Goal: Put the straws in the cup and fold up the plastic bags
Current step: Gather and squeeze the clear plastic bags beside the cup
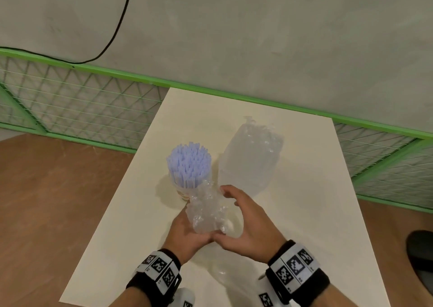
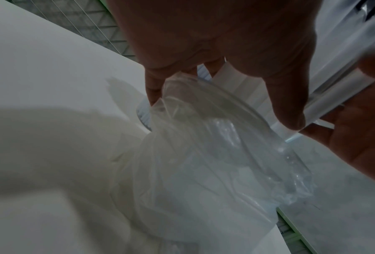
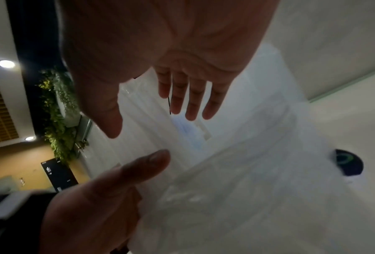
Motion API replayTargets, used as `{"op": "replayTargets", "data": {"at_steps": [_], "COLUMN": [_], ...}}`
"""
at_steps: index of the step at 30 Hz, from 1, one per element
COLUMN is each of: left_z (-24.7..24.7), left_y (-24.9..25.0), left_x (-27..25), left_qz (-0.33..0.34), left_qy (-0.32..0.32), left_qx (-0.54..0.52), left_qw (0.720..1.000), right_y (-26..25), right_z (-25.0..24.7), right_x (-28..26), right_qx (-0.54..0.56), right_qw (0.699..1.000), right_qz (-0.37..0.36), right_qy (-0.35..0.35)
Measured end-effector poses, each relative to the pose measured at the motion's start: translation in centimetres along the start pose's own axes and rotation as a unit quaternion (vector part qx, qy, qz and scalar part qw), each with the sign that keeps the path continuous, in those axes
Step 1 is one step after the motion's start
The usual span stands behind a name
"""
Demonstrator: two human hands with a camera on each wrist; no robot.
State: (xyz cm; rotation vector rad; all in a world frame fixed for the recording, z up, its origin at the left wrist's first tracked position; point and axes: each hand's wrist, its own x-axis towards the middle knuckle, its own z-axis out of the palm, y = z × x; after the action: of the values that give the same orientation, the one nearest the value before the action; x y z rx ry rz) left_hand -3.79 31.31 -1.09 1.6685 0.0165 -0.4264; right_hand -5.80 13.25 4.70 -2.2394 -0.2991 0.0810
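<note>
With the straws (image 1: 188, 163) already standing in the cup (image 1: 181, 193), the left hand (image 1: 187, 233) is gripping a crumpled plastic bag (image 1: 206, 209) above the table (image 1: 304, 213), the right hand (image 1: 246, 222) is hovering with fingers spread, and folding likely needs flattening first.

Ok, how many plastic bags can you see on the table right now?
2. One crumpled bag is held by the left hand near the cup; the other bag lies flat behind the right hand. More may be hidden.

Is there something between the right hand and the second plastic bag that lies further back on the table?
Nothing visible: the open right hand is beside the crumpled clear plastic bag that the left hand holds; only bare white table separates it from the flat clear plastic bag behind.
</note>
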Motion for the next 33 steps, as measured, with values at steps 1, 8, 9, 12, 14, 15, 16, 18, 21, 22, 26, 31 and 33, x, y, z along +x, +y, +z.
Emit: {"op": "replayTargets", "data": {"at_steps": [1,8,9,12,14,15,16,18,21,22,26,31,33], "left_z": [0.1,0.0,0.0,-0.1,-0.1,-0.1,-0.2,-0.3,-0.5,-0.6,-0.9,-1.0,-1.0], "left_y": [0.0,0.3,0.4,0.5,0.4,0.5,0.4,0.2,0.0,-0.1,-0.2,-0.2,-0.1], "left_x": [0.0,-0.3,-0.4,-0.6,-0.6,-0.6,-0.6,-0.6,-0.7,-0.7,-0.8,-0.6,-0.6], "left_qz": [0.003,0.012,0.012,0.01,0.004,0.001,-0.002,-0.007,-0.014,-0.017,-0.034,-0.045,-0.047], "left_qy": [0.0,-0.004,-0.005,-0.004,0.002,0.004,0.004,0.001,0.002,0.003,0.02,0.027,0.027], "left_qx": [0.004,0.009,0.009,0.001,-0.009,-0.014,-0.017,-0.02,-0.021,-0.02,-0.01,0.011,0.014], "left_qw": [1.0,1.0,1.0,1.0,1.0,1.0,1.0,1.0,1.0,1.0,0.999,0.999,0.998], "right_y": [-0.1,-0.2,-0.3,-0.2,-0.1,0.0,0.1,0.3,0.5,0.5,0.7,1.4,1.8], "right_z": [0.5,2.3,2.5,2.8,3.0,3.1,3.2,3.5,3.8,3.8,3.3,2.4,2.1], "right_x": [0.0,0.0,0.0,0.2,0.3,0.3,0.4,0.4,0.2,0.1,0.0,0.0,0.3], "right_qx": [0.015,0.031,0.029,0.031,0.035,0.035,0.033,0.028,0.043,0.046,0.055,-0.013,-0.021], "right_qw": [1.0,0.99,0.989,0.984,0.982,0.981,0.98,0.98,0.984,0.985,0.983,0.986,0.984], "right_qz": [-0.001,-0.029,-0.038,-0.062,-0.069,-0.073,-0.077,-0.082,-0.045,-0.027,0.002,-0.01,0.003], "right_qy": [0.019,0.135,0.142,0.163,0.175,0.178,0.18,0.179,0.169,0.166,0.177,0.168,0.174]}}
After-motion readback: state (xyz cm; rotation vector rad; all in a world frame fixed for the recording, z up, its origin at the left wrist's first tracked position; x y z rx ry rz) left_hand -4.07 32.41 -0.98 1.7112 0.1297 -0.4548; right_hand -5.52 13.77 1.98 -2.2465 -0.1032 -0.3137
